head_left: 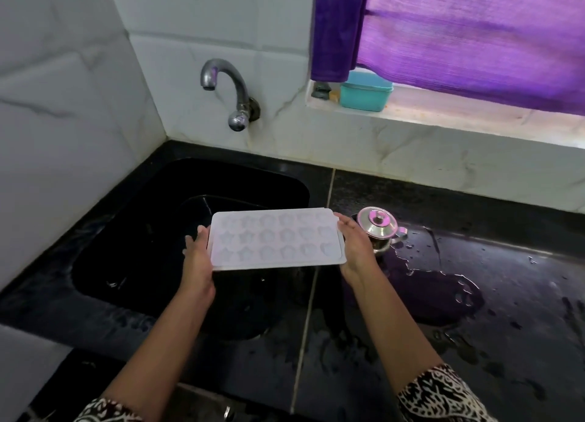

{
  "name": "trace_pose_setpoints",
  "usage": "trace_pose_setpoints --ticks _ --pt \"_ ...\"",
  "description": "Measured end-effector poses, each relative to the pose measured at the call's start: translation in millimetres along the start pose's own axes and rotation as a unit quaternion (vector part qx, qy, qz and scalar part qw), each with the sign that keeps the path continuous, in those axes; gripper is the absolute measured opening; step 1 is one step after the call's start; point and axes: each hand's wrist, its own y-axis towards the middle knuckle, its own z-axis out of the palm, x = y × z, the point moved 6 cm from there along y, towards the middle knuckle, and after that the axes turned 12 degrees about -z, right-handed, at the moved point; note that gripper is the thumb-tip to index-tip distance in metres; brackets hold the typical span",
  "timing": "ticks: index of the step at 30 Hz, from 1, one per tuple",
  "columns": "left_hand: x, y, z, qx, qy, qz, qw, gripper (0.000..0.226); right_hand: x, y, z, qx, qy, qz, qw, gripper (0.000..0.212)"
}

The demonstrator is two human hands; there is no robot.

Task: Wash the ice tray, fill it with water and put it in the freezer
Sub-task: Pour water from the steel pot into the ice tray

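White, with rows of star and heart hollows, the rectangular plastic ice tray point(275, 239) hangs nearly level over the right edge of the black sunken sink point(190, 181), held by its short ends between both hands. The left hand point(198, 260) grips the left end, thumb on the top rim, fingers underneath. The right hand point(356, 247) clasps the right end, fingers laid along its edge. Just beside that hand stands a small lidded steel pot point(378, 228) on the wet black stone counter point(474, 295).

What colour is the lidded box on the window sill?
Turquoise. The rectangular lidded plastic box shows best in the head view.
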Motion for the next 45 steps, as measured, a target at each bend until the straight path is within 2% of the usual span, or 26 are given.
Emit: trace_pose_setpoints --ticks 3,6,8,11,23,27,31,33,35,45 --pt "-13.3 7.7 -16.5 -0.025 0.063 -0.006 0.998 0.1 1.0 9.0 22.3 0.015 -0.015 -0.01 1.0 0.024" --pt "-65.8 -55.3 5.8 -0.033 0.117 0.024 0.992 0.073 -2.6 19.3 40.6 0.026 -0.047 -0.014 0.998 0.02" --pt "-72.1 -55.1 0.7 -0.062 0.134 0.013 0.989 0.07 -20.6 37.3 45.9 0.046 -0.059 0.002 0.997 0.023" --pt "-72.5 -38.2 -14.9 -0.108 0.139 -0.016 0.984 0.079 -11.2 30.1 64.5 0.049 -0.041 0.02 0.998 0.018" --pt "-89.6 -48.6 -29.2 -0.176 0.145 -0.002 0.974 0.061 -9.7 39.7 93.2 0.079 -0.04 0.038 0.995 0.02" --pt "-91.0 -50.2 -34.5 -0.19 0.244 0.101 0.946 0.041 -12.8 44.6 91.3 0.084 -0.037 0.043 0.995 0.021" --pt "-83.1 -54.3 -41.5 -0.192 0.161 0.115 0.961 0.03 -14.9 49.4 91.2 0.107 -0.036 0.046 0.992 0.019" --pt "-76.6 -55.8 -39.1 -0.153 0.033 0.088 0.984 0.027 -17.4 53.5 91.6 0.118 -0.043 0.053 0.991 0.02" --pt "-69.4 -58.8 -35.0 -0.131 -0.052 0.046 0.989 0.025 -20.1 58.3 91.2 0.127 -0.048 0.058 0.989 0.021" --pt "-56.0 -77.4 -26.7 -0.113 -0.126 0.024 0.985 0.022 -26.8 62.6 93.2 0.164 -0.064 0.072 0.982 0.021"
